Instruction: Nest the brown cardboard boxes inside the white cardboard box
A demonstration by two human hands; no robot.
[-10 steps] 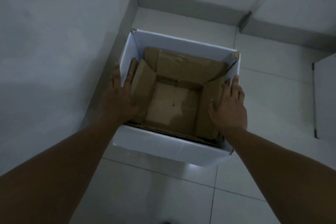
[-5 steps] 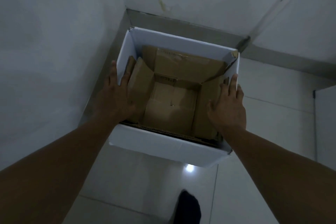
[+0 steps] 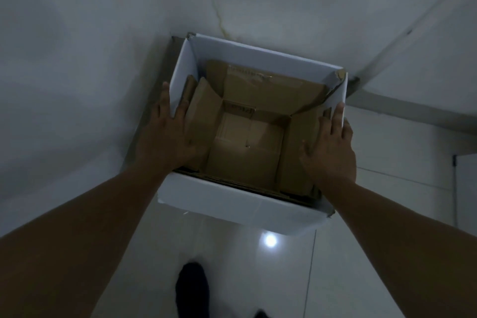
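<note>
A white cardboard box (image 3: 232, 204) is held in front of me, open at the top, close to the room's corner. Inside it sit nested brown cardboard boxes (image 3: 245, 147), their flaps open and folded against the white walls. My left hand (image 3: 167, 134) grips the white box's left wall, with fingers on both sides of it. My right hand (image 3: 330, 144) grips the right wall the same way, thumb inside on a brown flap. Whether the box touches the floor is hidden.
Grey walls (image 3: 77, 59) meet in a corner just behind the box. A dark skirting strip (image 3: 402, 108) runs along the right wall. The tiled floor (image 3: 258, 279) shows a light glare, and my dark foot (image 3: 192, 289) is below the box.
The white box, held in both hands, has moved forward into the corner against the walls. My foot has come into view below it.
</note>
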